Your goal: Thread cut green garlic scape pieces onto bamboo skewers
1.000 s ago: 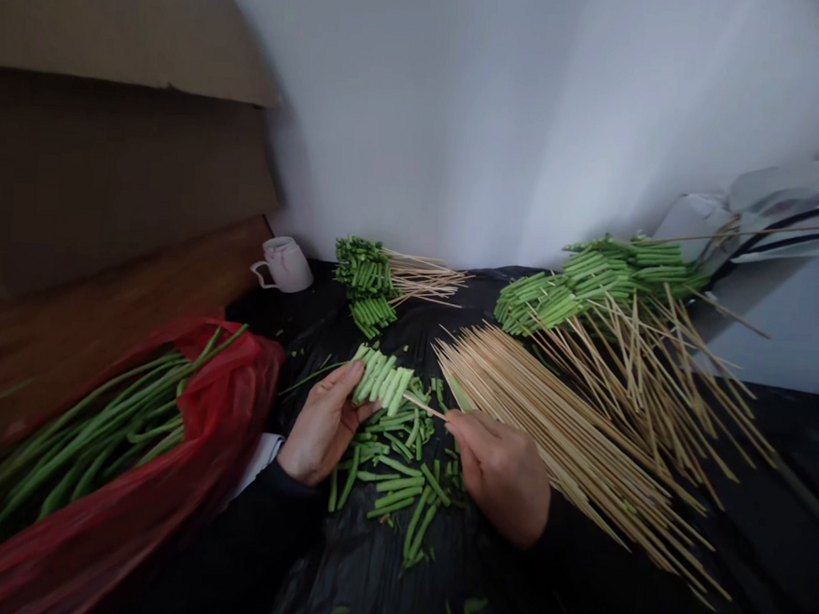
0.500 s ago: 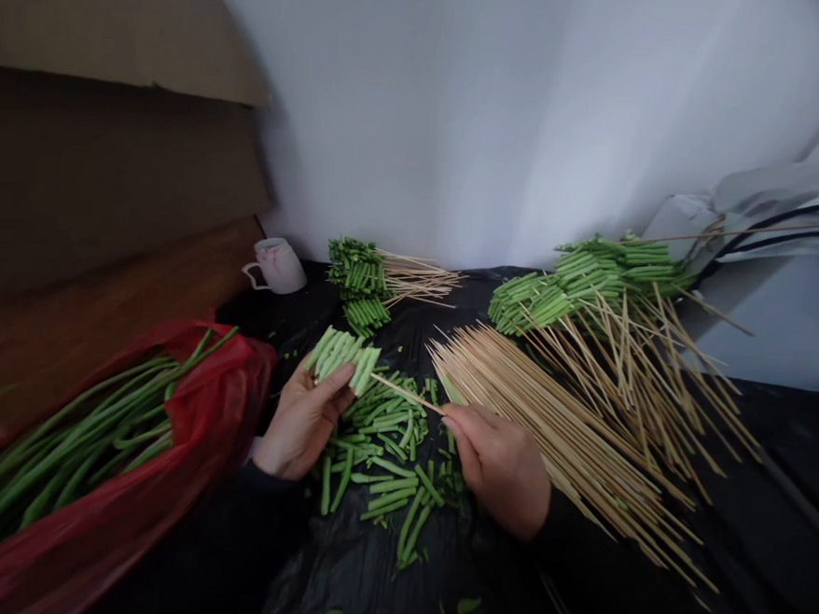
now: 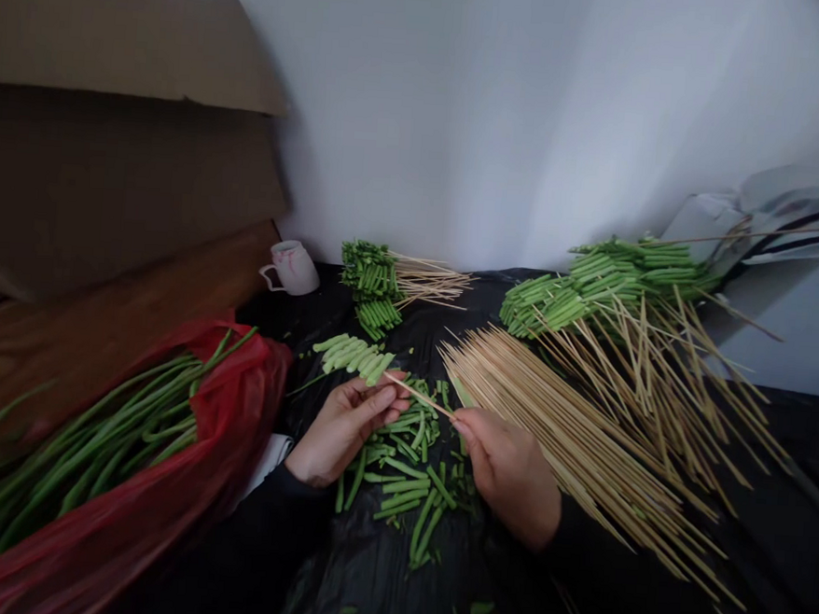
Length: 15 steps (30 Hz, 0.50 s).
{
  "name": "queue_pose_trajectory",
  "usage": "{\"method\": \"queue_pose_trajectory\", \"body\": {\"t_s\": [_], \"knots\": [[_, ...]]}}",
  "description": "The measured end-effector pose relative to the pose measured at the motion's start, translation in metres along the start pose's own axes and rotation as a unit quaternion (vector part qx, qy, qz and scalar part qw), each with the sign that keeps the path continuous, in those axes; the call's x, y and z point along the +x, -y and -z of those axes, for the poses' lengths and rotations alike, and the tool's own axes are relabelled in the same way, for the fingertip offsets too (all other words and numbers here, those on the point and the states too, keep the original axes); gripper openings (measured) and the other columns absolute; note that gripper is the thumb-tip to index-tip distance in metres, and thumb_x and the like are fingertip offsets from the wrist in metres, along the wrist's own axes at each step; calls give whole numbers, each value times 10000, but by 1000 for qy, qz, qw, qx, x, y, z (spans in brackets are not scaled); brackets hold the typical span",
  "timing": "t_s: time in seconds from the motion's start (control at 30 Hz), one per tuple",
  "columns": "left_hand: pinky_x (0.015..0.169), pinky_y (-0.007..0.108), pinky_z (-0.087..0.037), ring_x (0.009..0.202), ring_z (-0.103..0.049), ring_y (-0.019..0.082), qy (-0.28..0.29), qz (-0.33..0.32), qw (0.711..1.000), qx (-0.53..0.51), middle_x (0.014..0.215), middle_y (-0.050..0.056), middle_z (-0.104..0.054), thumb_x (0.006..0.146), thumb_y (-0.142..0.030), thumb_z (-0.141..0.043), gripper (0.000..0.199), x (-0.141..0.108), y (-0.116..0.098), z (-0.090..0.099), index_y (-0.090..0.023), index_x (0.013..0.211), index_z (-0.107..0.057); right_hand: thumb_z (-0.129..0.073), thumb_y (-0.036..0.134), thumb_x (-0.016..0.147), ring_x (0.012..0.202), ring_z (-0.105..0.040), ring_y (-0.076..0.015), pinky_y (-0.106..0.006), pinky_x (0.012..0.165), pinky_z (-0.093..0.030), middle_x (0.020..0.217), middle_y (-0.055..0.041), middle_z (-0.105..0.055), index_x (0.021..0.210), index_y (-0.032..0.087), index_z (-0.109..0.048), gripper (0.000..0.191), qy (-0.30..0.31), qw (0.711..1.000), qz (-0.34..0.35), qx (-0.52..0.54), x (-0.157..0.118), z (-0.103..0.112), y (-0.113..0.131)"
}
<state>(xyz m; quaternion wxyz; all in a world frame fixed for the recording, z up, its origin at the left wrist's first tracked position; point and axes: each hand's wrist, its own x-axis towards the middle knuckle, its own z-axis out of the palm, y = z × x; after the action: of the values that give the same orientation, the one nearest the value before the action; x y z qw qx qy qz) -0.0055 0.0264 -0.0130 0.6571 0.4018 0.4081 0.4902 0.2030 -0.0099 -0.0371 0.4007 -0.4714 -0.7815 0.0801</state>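
Between my hands is a bamboo skewer [image 3: 423, 397], tilted, with a row of cut green bean pieces [image 3: 355, 355] threaded side by side on its far left end. My left hand [image 3: 349, 424] is closed by the skewer just under the lowest bean piece, thumb and fingers pinched. At the skewer's lower right end, my right hand [image 3: 510, 468] grips it between thumb and forefinger. Below the hands, loose cut green beans [image 3: 404, 480] lie scattered on a black plastic sheet [image 3: 355, 574], partly hidden by my left hand.
Bare skewers [image 3: 582, 450] lie to the right. Behind them is a pile of filled bean skewers [image 3: 608, 279]; a smaller bundle [image 3: 370, 271] sits at the back. A red bag [image 3: 235, 388] of long beans [image 3: 105, 445], a white mug [image 3: 292, 269] and a cardboard box [image 3: 125, 156] are at left.
My left hand has slid from the threaded bean pieces down toward the bare part of the skewer, uncovering the beans. My right hand keeps its grip. The view has shifted slightly left.
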Motion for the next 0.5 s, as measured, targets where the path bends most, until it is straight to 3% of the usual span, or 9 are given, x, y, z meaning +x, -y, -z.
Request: {"method": "queue_pose_trajectory", "body": {"t_s": [0.1, 0.2, 0.33, 0.5], "knots": [[730, 245, -524, 771, -677, 155, -6, -26, 998, 54, 890, 87, -742, 705, -266, -789, 279, 0, 2, -2, -158, 960, -750, -375, 215, 964, 734, -625, -144, -249, 675, -440, 785, -32, -668, 904, 193, -625, 258, -22, 999, -15, 24, 4, 6, 2], [733, 286, -523, 748, -674, 191, -32, -96, 979, 176, 857, 87, -746, 711, -290, -774, 219, -2, 5, -4, -179, 900, -766, -413, 249, 951, 613, -579, -129, -246, 588, -416, 666, 9, -617, 832, 207, -619, 241, -12, 996, -58, 65, 13, 22, 3], [836, 296, -479, 862, -661, 228, -39, -201, 918, 341, 933, 79, -751, 738, -257, -742, 161, -6, 5, -6, -232, 891, -787, -435, 304, 941, 559, -546, -121, -243, 573, -419, 586, 39, -567, 770, 216, -604, 257, 36, 990, -96, 98, 33, 62, -6], [889, 307, -453, 878, -647, 240, -23, -218, 902, 371, 917, 57, -749, 739, -236, -737, 180, -9, 2, -6, -284, 904, -789, -527, 368, 878, 473, -455, -107, -251, 501, -352, 531, 40, -528, 658, 216, -593, 276, -54, 994, -93, -26, 67, 120, -50]]}}
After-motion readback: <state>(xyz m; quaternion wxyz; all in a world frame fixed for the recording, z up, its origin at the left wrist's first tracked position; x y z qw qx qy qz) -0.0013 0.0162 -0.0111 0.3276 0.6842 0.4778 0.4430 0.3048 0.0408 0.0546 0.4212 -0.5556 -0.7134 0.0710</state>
